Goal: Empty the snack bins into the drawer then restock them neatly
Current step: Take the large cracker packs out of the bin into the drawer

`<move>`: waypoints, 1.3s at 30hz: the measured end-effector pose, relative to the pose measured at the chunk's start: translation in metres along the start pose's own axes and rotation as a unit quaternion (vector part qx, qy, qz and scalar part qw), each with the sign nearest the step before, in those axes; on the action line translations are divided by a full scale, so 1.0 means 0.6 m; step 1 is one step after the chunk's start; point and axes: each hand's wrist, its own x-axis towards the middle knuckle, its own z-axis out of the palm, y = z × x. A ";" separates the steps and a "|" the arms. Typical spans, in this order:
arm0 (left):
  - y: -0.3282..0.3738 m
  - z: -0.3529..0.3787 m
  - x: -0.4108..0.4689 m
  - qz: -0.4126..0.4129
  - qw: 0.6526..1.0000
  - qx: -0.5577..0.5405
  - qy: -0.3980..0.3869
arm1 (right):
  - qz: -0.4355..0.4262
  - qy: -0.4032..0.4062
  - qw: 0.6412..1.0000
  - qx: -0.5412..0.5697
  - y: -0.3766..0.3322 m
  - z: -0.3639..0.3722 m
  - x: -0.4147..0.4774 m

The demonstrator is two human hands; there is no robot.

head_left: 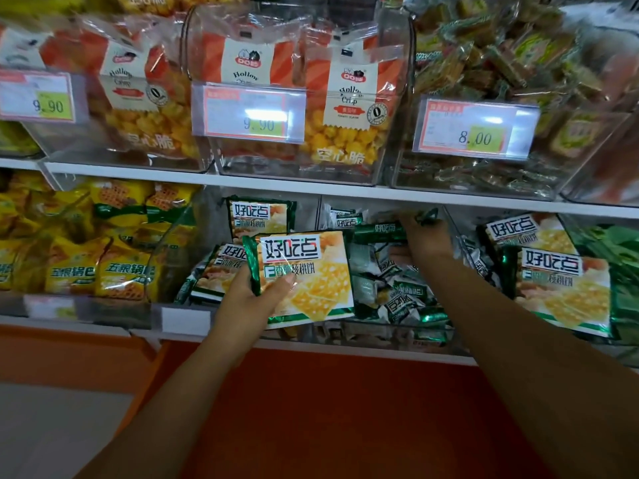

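Note:
My left hand grips a large green and yellow biscuit pack by its lower left corner, holding it upright in front of the clear middle bin on the lower shelf. My right hand reaches deep into that same bin, its fingers curled round a small green packet at the back. Several small green and silver packets lie jumbled in the bin. More large packs stand at the bin's left and back.
To the right, another bin holds two large biscuit packs. Yellow snack bags fill the left bin. The upper shelf carries clear bins of Hollow Crisp bags and wrapped snacks with price tags. An orange panel lies below.

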 end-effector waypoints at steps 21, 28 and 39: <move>-0.092 -0.275 -0.167 -0.150 0.976 0.133 -0.086 | -0.113 -0.341 0.908 -0.218 0.132 -0.080 -0.287; -0.188 -0.342 -0.156 -0.212 0.968 0.116 -0.073 | 0.086 -0.401 0.820 -0.398 0.388 0.123 -0.238; -0.288 -0.347 -0.114 -0.231 0.960 0.128 -0.090 | 0.005 -0.297 0.850 -0.436 0.523 0.339 -0.137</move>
